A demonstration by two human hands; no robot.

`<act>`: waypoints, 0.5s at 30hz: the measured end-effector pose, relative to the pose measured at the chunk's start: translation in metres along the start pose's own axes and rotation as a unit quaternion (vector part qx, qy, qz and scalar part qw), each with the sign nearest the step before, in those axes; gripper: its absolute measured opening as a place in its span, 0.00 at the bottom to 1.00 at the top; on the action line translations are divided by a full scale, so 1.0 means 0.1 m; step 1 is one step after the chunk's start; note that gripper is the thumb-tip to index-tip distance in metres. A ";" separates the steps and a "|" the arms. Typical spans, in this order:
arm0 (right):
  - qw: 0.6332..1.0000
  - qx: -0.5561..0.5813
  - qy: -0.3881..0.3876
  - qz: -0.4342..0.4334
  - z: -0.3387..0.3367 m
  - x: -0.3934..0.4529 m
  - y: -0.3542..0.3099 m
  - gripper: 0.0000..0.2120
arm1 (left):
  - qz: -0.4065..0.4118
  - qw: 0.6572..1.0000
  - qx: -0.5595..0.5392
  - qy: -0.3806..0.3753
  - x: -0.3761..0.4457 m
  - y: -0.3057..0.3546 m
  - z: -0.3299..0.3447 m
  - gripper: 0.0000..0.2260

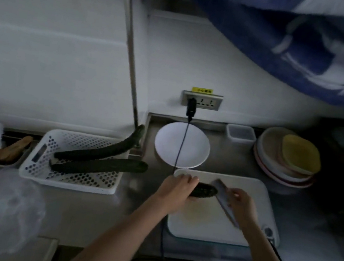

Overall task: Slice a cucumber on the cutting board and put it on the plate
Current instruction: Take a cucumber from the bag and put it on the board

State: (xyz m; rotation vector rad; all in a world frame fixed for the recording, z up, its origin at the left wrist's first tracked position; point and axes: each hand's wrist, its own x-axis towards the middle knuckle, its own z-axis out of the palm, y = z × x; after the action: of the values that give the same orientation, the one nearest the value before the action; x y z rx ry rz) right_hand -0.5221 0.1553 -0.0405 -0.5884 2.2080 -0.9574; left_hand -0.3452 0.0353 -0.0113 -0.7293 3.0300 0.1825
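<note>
R hand grips knife, L hand holds cucumber

We read this as a small home kitchen, dimly lit: a stainless steel counter runs along a white wall with a socket strip and a plugged-in cable. Stacked plates and bowls, a clear plastic container, a white perforated basket holding two cucumbers and a white cutting board point to cooking. Blue patterned laundry hanging overhead says domestic.
</note>
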 end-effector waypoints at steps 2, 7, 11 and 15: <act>0.991 -0.131 0.027 0.019 -0.27 0.07 0.39 0.16 | -0.010 0.999 0.007 -0.038 0.08 0.08 0.21 0.23; 0.950 -0.308 -0.044 0.028 -0.66 0.06 1.14 0.28 | -0.052 0.994 0.000 -0.093 0.22 0.25 0.57 0.23; 0.932 -0.361 -0.018 -0.027 -0.71 -0.02 1.26 0.16 | -0.079 0.991 -0.018 -0.107 0.28 0.35 0.76 0.19; 0.955 -0.297 -0.020 -0.016 -0.75 -0.01 1.19 0.12 | -0.096 0.989 -0.015 -0.116 0.28 0.42 0.85 0.19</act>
State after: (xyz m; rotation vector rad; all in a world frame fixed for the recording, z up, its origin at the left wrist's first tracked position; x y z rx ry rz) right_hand -0.5914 0.2659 -0.0918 -0.9014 2.4511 -0.2704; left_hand -0.3894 0.0696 -0.0925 -0.9252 2.7256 0.2859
